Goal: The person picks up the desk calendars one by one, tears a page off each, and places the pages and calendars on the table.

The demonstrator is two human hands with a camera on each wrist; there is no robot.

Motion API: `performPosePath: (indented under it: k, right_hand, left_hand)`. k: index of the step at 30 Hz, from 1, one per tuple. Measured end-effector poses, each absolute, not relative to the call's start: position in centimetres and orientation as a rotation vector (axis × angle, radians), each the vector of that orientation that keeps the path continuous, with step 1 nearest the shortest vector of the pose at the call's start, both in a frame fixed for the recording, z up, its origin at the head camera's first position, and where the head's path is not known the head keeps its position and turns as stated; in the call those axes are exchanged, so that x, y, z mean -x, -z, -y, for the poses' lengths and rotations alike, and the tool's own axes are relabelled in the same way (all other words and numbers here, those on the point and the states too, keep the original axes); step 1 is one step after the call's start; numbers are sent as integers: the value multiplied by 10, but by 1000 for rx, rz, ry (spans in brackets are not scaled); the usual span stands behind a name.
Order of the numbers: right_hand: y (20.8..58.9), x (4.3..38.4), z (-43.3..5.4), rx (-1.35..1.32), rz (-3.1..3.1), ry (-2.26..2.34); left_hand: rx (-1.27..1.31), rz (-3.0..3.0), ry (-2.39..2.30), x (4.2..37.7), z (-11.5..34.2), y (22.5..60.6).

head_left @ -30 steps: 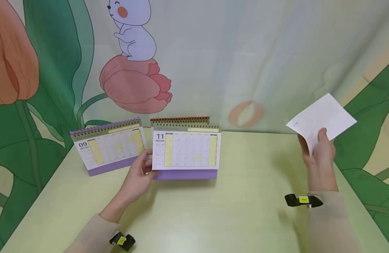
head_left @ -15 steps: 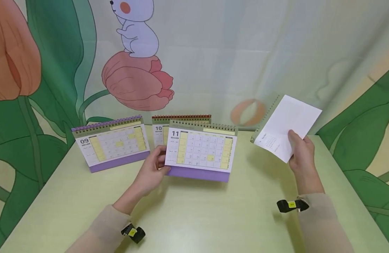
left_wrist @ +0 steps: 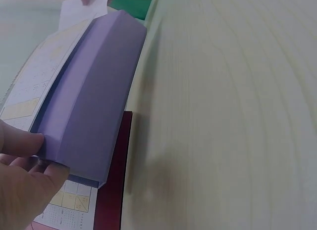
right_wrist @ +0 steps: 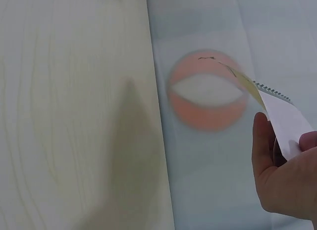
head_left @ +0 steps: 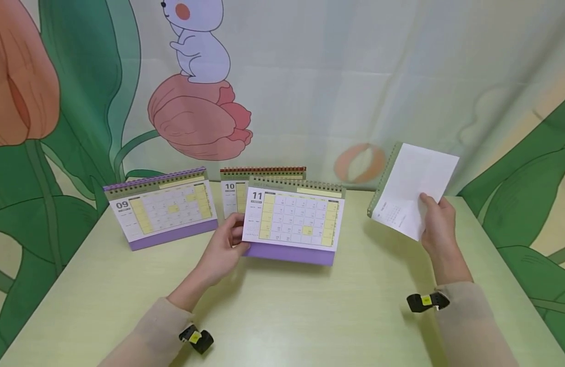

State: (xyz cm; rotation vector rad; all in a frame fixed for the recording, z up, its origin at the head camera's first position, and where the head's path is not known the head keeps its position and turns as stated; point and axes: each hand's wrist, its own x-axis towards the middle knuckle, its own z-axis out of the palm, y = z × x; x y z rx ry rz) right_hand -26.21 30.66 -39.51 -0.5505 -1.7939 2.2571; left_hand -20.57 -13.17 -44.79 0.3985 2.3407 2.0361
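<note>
Though in left hand, calendar aslant.

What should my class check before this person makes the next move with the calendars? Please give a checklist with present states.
1. Left hand gripping the 11 calendar: ok.
2. Right hand holding the white sheets: ok.
3. 09 calendar standing on the table: ok.
4. 10 calendar fully visible in the head view: not ok, partly hidden behind the 11 calendar.
5. Small print on the white sheets readable: cannot tell, too small.
</note>
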Motion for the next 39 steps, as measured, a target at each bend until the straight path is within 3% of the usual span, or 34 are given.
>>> performPosePath:
  k: [21, 39]
  right_hand:
    - [409, 251, -325, 582, 2229, -1788]
    - [414, 236, -349, 315, 2349, -1349]
  left_hand:
    - [-424, -2292, -2047, 209, 128, 449]
    - [-456, -2275, -2081, 211, 125, 451]
